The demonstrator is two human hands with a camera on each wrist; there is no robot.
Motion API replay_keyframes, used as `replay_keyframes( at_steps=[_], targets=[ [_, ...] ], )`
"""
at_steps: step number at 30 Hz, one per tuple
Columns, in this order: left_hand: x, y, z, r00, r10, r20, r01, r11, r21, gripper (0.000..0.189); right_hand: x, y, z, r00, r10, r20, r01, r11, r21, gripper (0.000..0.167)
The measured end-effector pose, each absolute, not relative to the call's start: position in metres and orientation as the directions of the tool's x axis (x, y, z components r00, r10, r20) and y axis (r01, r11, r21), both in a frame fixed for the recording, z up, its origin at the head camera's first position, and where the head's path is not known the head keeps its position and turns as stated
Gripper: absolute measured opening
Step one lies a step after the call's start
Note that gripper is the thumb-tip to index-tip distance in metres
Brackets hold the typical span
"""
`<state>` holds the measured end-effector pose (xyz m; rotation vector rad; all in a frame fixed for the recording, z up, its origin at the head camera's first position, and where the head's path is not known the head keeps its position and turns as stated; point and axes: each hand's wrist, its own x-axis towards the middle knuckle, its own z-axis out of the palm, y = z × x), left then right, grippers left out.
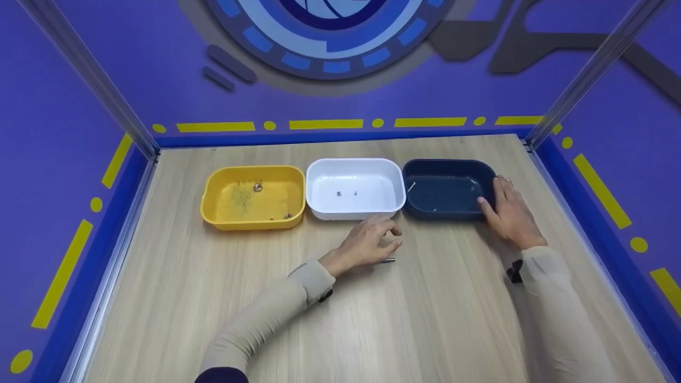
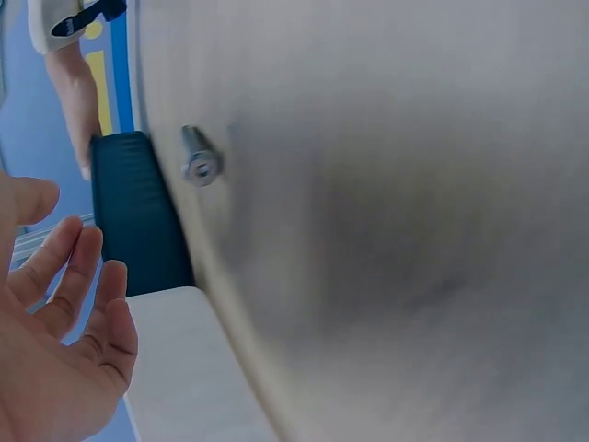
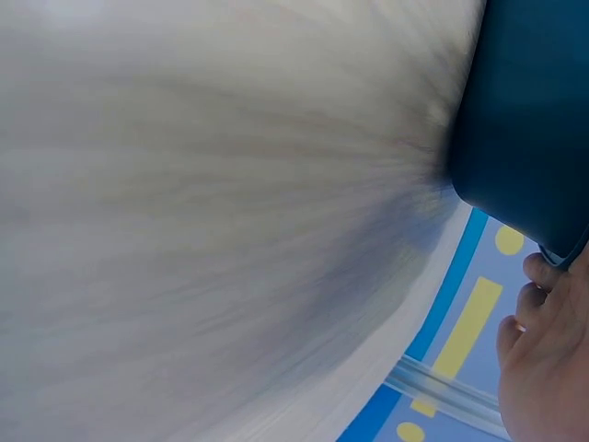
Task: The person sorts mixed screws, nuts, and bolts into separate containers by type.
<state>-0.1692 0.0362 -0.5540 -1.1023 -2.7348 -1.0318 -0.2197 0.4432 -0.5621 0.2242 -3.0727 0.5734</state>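
Note:
My left hand is over the table just in front of the white box, its fingers loosely bent and nothing between them. Under it a metal bolt lies on the wood, partly covered by the hand. In the left wrist view that bolt shows a round head with a socket, beyond the fingertips of the left hand. With fingers along its right side and thumb at its front right corner, my right hand touches the dark blue box. The right wrist view shows those fingers at the box rim.
A yellow box stands left of the white one, holding a few nuts. Small metal pieces lie in the white box, and a screw leans in the dark blue one. Blue panels enclose the table.

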Motion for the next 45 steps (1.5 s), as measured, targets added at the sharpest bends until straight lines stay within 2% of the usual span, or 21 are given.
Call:
replay_keyframes(
  at_steps=[7,17,24,38,45],
  targets=[
    [-0.162,0.025,-0.568,-0.777,0.605,0.174,0.564,0.545,0.62,0.022,-0.22,0.444,-0.564,-0.99,-0.138,0.039,-0.143,0.926,-0.349,0.088],
    [-0.159,0.014,-0.574,-0.776,0.621,0.113,0.517,0.521,0.679,0.023,-0.219,0.443,-0.561,-0.989,-0.147,0.028,-0.147,0.923,-0.355,0.088],
    [-0.156,0.011,-0.58,-0.75,0.655,0.087,0.546,0.541,0.64,0.026,-0.219,0.444,-0.562,-0.99,-0.139,0.017,-0.136,0.925,-0.354,0.089],
    [-0.154,0.008,-0.585,-0.749,0.66,0.065,0.569,0.588,0.575,0.022,-0.221,0.444,-0.562,-0.984,-0.157,0.082,-0.176,0.912,-0.371,0.086],
    [-0.154,0.009,-0.587,-0.745,0.664,0.062,0.574,0.591,0.567,0.019,-0.219,0.444,-0.563,-0.986,-0.151,0.067,-0.165,0.915,-0.369,0.086]
  ],
)
